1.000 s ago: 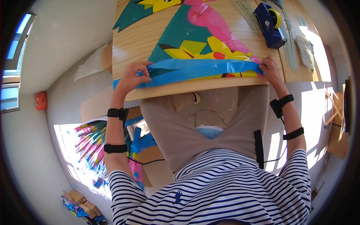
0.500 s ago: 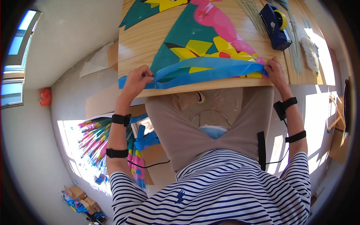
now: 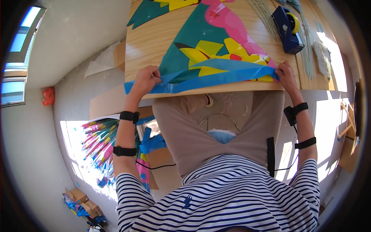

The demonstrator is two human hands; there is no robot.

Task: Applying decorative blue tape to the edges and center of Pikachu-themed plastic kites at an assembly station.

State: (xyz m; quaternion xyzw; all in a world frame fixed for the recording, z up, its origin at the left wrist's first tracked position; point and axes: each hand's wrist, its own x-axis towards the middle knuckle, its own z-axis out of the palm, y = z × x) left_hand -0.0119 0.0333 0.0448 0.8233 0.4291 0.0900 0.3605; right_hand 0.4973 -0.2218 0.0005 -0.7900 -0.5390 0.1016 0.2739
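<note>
A triangular printed plastic kite sheet (image 3: 193, 42), green and pink with a yellow cartoon figure, lies on the wooden table with its wide edge toward me. Along that edge runs a blue plastic ribbon (image 3: 216, 80), doubled into a long, narrow loop. My left hand (image 3: 148, 79) is closed at the ribbon's left part, fingertips pinching it beside the sheet's left corner. The ribbon's loose end sticks out past that hand's wrist. At the sheet's right corner, my right hand (image 3: 286, 74) pinches the ribbon's other end.
On the table's right are a dark blue tape dispenser (image 3: 288, 31) with yellow tape and bundles of thin pale rods (image 3: 262, 15). Another printed sheet (image 3: 148, 11) lies at the far left. Many folded printed sheets (image 3: 102, 143) and blue ribbon (image 3: 152, 144) sit low at my left.
The ribbon's near strand has been drawn flatter along the table edge, and the loop's left part has changed shape. My left hand has turned slightly; the right hand keeps its place.
</note>
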